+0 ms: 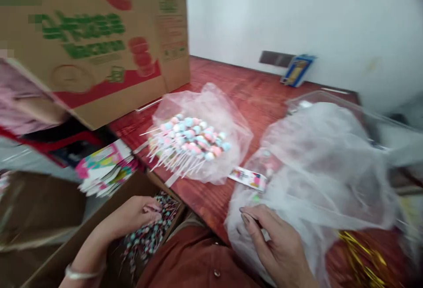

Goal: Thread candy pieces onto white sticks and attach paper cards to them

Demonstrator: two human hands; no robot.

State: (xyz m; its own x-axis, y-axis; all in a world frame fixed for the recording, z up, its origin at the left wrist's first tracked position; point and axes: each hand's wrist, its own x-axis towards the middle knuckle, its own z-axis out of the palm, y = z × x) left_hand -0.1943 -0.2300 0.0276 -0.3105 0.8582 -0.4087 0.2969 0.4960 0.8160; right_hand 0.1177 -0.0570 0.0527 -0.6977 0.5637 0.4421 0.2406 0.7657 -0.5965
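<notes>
My left hand (pixel 145 212) is over an open cardboard box (pixel 127 189) at my lap, its fingers curled in. Under it lie many small pieces in blue, pink and dark tones (pixel 145 239), blurred; whether the fingers hold any is hidden. My right hand (pixel 276 241) rests against a heap of clear plastic bags (pixel 317 160), thumb and forefinger pressed together; what they pinch, if anything, does not show. Between and beyond the hands, a bundle of white sticks topped with pastel balls (pixel 194 138) lies on a clear plastic bag (pixel 228 116).
A large printed carton (pixel 132 37) stands at the back left of the red table (pixel 228 76). Printed cards (pixel 105 167) are stacked at left, a printed label (pixel 247 178) lies mid-table, gold twist ties (pixel 363 261) lie at right. A person's pink sleeve (pixel 23 90) shows at far left.
</notes>
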